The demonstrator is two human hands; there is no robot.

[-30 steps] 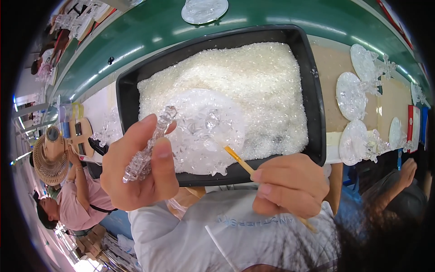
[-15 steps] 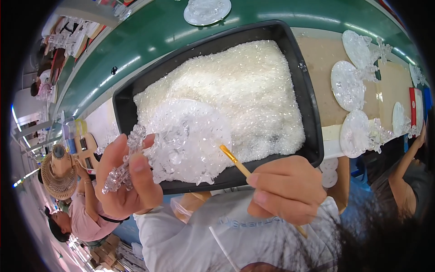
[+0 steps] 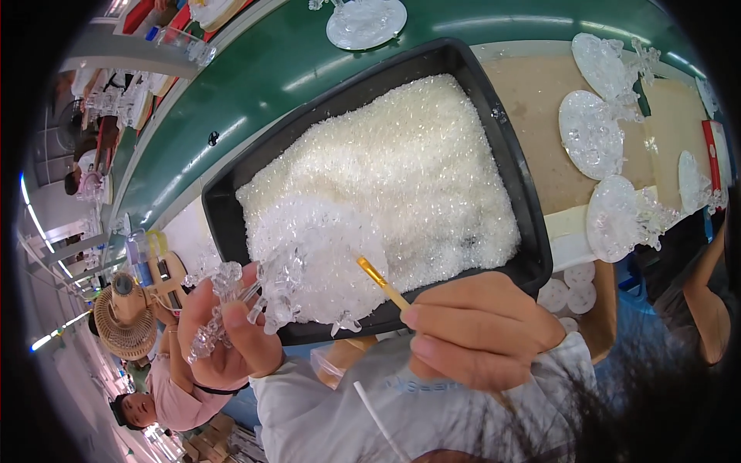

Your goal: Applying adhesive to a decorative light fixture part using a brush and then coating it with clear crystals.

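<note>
Clear plastic, glittering: a round disc with a crystal-like branched stem, at lower left of centre, overlapping the near rim of the black tray. Gripped by the left hand at lower left, thumb and fingers pinched around the beaded stem. Right hand at lower centre-right, fingers curled closed around a thin yellow stick, its golden tip pointing up-left and touching or just over the disc's edge; cannot tell which. Tray filling mid-frame, heaped with tiny clear beads, resting on a green surface running from upper left to upper right. To the right of the tray, on a tan board, several more clear discs with ornaments laid out in a loose column, well apart from both hands. Another such disc at top centre on the green. Below the hands, a grey shirt. At far lower left, another person in pink beside a straw hat.
</note>
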